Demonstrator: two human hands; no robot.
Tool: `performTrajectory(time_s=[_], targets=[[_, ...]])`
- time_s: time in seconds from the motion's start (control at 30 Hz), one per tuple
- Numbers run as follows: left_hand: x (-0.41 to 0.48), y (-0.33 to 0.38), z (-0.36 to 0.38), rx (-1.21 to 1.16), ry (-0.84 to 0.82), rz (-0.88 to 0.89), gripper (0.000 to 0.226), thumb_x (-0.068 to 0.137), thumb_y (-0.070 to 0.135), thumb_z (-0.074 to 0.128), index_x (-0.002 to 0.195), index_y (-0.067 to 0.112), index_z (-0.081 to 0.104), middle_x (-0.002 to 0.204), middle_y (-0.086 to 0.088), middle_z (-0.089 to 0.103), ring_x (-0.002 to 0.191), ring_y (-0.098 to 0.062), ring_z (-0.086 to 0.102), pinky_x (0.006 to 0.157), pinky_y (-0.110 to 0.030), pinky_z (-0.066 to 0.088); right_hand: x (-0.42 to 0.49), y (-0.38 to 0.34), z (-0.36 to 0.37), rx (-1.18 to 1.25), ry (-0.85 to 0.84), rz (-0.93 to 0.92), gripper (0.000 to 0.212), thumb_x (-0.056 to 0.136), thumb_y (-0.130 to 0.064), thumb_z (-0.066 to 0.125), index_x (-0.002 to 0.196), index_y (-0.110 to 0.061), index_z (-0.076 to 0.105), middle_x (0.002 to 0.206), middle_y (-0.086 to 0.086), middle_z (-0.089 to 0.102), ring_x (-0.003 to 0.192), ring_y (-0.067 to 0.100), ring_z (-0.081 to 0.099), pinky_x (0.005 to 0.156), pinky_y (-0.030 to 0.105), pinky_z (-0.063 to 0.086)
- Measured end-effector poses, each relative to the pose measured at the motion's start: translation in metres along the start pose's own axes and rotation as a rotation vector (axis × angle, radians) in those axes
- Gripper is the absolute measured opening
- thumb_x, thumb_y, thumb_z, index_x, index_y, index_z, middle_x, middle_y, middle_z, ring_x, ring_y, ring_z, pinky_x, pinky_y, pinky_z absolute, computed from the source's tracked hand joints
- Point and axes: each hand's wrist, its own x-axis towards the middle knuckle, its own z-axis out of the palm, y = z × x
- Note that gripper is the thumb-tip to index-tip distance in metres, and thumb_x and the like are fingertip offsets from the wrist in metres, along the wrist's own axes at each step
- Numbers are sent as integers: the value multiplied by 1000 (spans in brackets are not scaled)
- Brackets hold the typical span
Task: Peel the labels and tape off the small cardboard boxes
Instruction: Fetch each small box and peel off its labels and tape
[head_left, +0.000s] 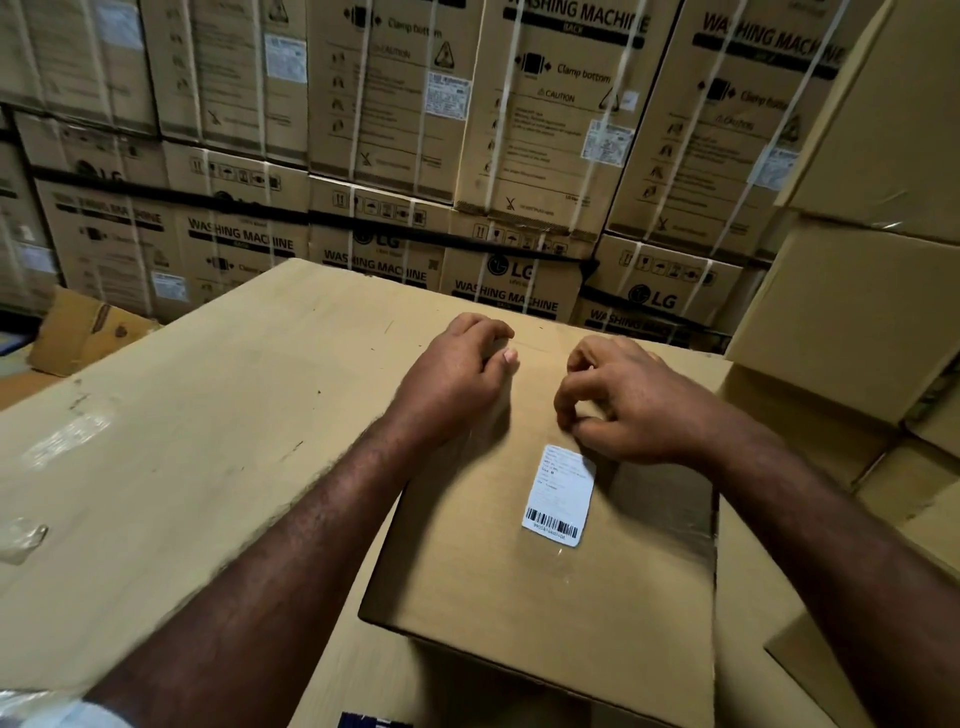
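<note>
A small cardboard box (545, 597) lies in front of me on a large cardboard surface (218, 415). A white barcode label (560, 494) is stuck on its top, under clear tape. My left hand (457, 374) rests on the box's far left part with fingers curled, holding nothing that I can see. My right hand (618, 400) has its fingers bent down just above the label's top edge, fingertips picking at the box surface there. Whether it pinches tape is unclear.
Stacked washing machine cartons (519, 156) form a wall behind. Plain cardboard boxes (857, 312) are piled at the right. Crumpled clear tape (21, 538) and a shiny tape patch (67, 436) lie at the left of the surface. A loose cardboard piece (88, 332) lies far left.
</note>
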Motion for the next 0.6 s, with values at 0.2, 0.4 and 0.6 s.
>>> performTrajectory(time_s=[0.2,0.4,0.6], targets=[[-5,2,-2,-11,-1,2,35,101,33,53,133,18,58,133,6,52,117,-9,54,98,-31,48,-2,-3,-1,35,-15,-3,19,90,-43,62,108,-49,60,114,-11,39,109,10,33,95,38,37],[-7,3,-3,-12,-5,4,36,101,32,53,134,18,58,134,6,52,118,-9,53,97,-29,47,-5,-4,-2,18,-27,-3,10,88,-40,63,95,-46,59,111,-12,39,108,9,33,97,41,39],[-9,4,-4,-23,-4,1,36,102,33,53,134,19,57,134,7,51,119,-8,52,97,-30,48,-11,-2,0,93,8,-8,23,89,-39,64,111,-49,61,115,-12,39,109,8,32,96,38,37]])
